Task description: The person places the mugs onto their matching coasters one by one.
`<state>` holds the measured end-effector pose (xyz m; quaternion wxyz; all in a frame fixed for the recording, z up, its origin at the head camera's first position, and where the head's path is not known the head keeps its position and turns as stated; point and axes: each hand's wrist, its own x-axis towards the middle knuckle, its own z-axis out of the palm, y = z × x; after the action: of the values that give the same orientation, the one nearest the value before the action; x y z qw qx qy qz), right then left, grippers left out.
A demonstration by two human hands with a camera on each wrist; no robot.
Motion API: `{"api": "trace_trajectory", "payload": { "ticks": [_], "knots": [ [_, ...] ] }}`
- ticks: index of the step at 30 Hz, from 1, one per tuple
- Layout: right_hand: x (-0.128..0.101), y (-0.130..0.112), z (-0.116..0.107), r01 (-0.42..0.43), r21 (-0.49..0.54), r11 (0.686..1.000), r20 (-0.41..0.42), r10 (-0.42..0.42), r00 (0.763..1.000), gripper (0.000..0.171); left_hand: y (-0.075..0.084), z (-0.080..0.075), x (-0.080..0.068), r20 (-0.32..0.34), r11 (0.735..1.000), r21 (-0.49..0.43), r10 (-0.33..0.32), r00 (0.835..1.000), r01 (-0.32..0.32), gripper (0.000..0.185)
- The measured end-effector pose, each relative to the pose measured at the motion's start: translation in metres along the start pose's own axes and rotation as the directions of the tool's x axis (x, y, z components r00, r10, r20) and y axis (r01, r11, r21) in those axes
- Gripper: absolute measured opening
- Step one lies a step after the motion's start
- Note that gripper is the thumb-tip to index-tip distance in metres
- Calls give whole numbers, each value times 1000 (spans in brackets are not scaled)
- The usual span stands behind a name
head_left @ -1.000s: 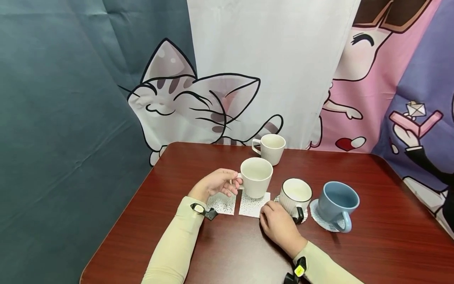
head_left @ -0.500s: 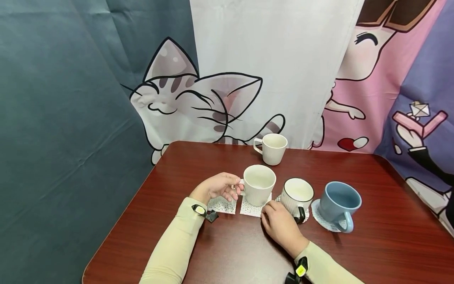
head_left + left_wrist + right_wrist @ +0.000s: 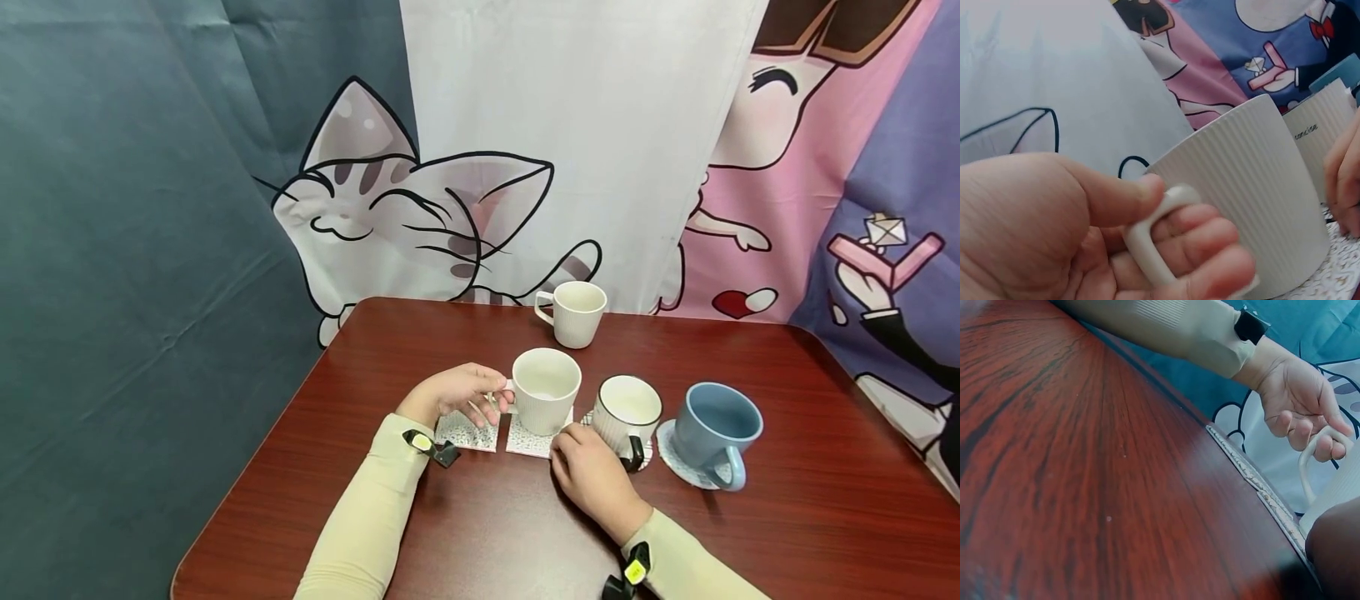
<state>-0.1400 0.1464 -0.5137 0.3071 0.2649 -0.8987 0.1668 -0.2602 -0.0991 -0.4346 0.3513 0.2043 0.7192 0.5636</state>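
A white ribbed mug [image 3: 545, 392] stands upright on the right-hand square speckled coaster [image 3: 529, 444]. My left hand [image 3: 461, 394] grips its handle, with the thumb on top and fingers through the loop, as the left wrist view shows at the handle [image 3: 1147, 244]. My right hand [image 3: 595, 473] rests on the table, its loosely bent fingertips at that coaster's right corner. Right beside those fingers is a black-rimmed white mug [image 3: 628, 412] with a black handle, on a patterned coaster. In the right wrist view the left hand [image 3: 1300, 403] holds the handle; the right hand is a dark blur.
Left of the gripped mug lies another square coaster [image 3: 468, 430], partly under the left hand. A blue mug [image 3: 712, 429] sits on a round coaster [image 3: 686, 471] at the right. Another white ribbed mug [image 3: 577, 317] stands at the table's back edge, before a printed cloth [image 3: 600, 125].
The left hand has brought the white mug down and slightly toward me onto the coaster. Over the last half second it has stayed nearly still. The right hand has not moved.
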Motion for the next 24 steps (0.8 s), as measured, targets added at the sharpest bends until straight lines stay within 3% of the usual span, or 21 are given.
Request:
{"api": "trace_trajectory", "payload": {
  "ticks": [3, 5, 7, 9, 11, 13, 16, 18, 21, 24],
  "knots": [
    [0, 1, 0, 34, 25, 999, -13, -34, 999, 11, 10, 0, -6, -79, 989, 147, -12, 997, 23, 28],
    [0, 1, -1, 66, 45, 997, -12, -66, 998, 11, 19, 1, -12, -159, 962, 270, -1, 987, 45, 26],
    [-1, 1, -2, 94, 58, 994, -4, -94, 996, 13, 28, 2, -17, -254, 910, 411, 51, 966, 60, 26],
    [-3, 0, -3, 115, 56, 992, 13, -116, 993, 16, 37, 5, -20, -329, 843, 535, 138, 934, 64, 29],
    [-5, 0, -6, 125, 47, 991, 29, -127, 992, 20, 43, 8, -20, -356, 778, 627, 244, 902, 37, 35],
    [-8, 0, -9, 128, 30, 991, 50, -130, 990, 25, 48, 13, -17, -334, 727, 686, 336, 881, -17, 41],
    [-13, -1, -13, 125, 4, 992, 90, -125, 988, 32, 52, 22, -9, -229, 670, 729, 432, 872, -140, 49],
    [-15, -2, -15, 122, -13, 992, 112, -120, 986, 34, 54, 28, -2, -161, 628, 754, 461, 873, -193, 57],
    [-17, -2, -16, 120, -26, 992, 128, -116, 985, 36, 54, 36, 10, -98, 604, 764, 455, 885, -226, 68],
    [-18, -3, -16, 121, -22, 992, 129, -117, 985, 36, 51, 40, 18, -83, 620, 755, 413, 907, -214, 74]
  ]
}}
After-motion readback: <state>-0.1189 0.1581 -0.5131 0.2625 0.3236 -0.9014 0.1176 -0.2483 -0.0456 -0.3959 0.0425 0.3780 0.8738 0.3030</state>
